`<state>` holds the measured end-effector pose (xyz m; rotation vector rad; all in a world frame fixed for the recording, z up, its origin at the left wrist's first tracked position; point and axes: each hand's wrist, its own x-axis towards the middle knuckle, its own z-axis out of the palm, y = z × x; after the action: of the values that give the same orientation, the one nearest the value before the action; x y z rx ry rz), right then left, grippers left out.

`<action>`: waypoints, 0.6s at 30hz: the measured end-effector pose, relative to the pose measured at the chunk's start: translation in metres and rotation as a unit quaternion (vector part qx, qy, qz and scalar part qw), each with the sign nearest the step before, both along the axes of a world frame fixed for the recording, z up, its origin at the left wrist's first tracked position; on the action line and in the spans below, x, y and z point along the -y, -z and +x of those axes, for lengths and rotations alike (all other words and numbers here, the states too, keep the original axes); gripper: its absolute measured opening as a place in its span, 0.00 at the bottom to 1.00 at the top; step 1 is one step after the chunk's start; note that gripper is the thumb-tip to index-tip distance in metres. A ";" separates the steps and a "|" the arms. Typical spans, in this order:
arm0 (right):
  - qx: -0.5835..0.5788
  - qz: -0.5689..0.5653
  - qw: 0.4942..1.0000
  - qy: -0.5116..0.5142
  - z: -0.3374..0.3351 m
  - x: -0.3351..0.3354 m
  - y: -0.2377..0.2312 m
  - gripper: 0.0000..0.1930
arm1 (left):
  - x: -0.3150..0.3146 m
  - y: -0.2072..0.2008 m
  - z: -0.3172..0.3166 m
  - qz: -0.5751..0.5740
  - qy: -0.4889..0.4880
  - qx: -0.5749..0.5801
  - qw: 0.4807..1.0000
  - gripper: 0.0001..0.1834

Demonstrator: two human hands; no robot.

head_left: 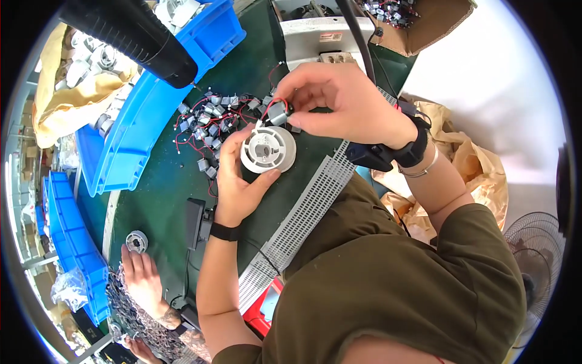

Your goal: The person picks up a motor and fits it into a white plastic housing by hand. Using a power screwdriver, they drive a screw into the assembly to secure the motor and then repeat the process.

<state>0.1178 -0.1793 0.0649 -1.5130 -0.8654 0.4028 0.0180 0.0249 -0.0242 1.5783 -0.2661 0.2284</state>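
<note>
My left hand [236, 187] is closed round the side of a white round plastic housing [268, 151], its open spoked face turned up. Just above the housing's far rim, my right hand [348, 103] pinches a small grey motor [277, 113] between thumb and fingertips. Red and white wires trail from this motor toward my left fingertips. Whether the motor touches the housing, I cannot tell. Beyond my hands, a loose heap of similar small motors [213, 124] with red wires lies on the green tabletop [163, 176].
A black power screwdriver [139, 45] hangs at the upper left, near blue bins [130, 133] of white parts. A metal machine [327, 39] stands at the back, a perforated strip [303, 209] along the near edge. A co-worker's hand [142, 280] touches another housing [137, 241].
</note>
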 end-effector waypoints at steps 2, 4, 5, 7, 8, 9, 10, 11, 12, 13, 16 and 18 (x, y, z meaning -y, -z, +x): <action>0.036 -0.034 0.999 -0.019 0.000 -0.004 -0.001 0.13 | -0.001 0.003 -0.005 0.035 0.014 -0.016 0.999 0.39; 0.089 -0.078 0.992 -0.036 0.001 -0.008 0.002 0.14 | -0.001 0.000 -0.004 0.086 0.007 -0.015 0.996 0.39; 0.088 -0.081 0.992 -0.033 0.002 -0.009 0.003 0.14 | -0.001 -0.004 -0.002 0.137 0.003 -0.014 0.990 0.38; 0.161 -0.103 0.980 -0.063 0.004 -0.011 0.001 0.15 | -0.009 -0.020 0.003 0.190 0.001 -0.028 0.981 0.39; 0.161 -0.106 0.979 -0.064 0.004 -0.012 0.001 0.15 | -0.015 -0.023 0.007 0.199 0.029 -0.034 0.979 0.40; 0.178 -0.099 0.977 -0.069 0.003 -0.013 0.001 0.15 | -0.018 -0.026 0.010 0.209 0.058 -0.039 0.975 0.41; 0.194 -0.091 0.974 -0.074 0.004 -0.015 0.001 0.14 | -0.013 -0.029 0.007 0.252 0.006 0.005 0.968 0.42; 0.193 -0.094 0.974 -0.072 0.004 -0.016 0.002 0.14 | -0.006 -0.029 0.005 0.249 0.008 0.006 0.968 0.42; 0.240 -0.118 0.959 -0.096 0.005 -0.019 0.003 0.14 | 0.001 -0.029 0.003 0.275 -0.044 0.017 0.960 0.40; 0.286 -0.142 0.940 -0.120 0.006 -0.021 0.003 0.13 | 0.005 -0.028 0.004 0.299 -0.096 0.029 0.949 0.39; 0.324 -0.201 0.914 -0.141 0.004 -0.026 0.002 0.11 | -0.002 -0.023 0.006 0.265 -0.072 0.051 0.960 0.36; 0.399 -0.273 0.861 -0.158 0.002 -0.032 0.002 0.11 | -0.005 -0.024 0.007 0.262 -0.053 0.059 0.962 0.36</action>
<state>0.1202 -0.1477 0.0626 -2.1166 -1.7815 0.2543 0.0246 0.0297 -0.0004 2.1115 -0.3556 0.3575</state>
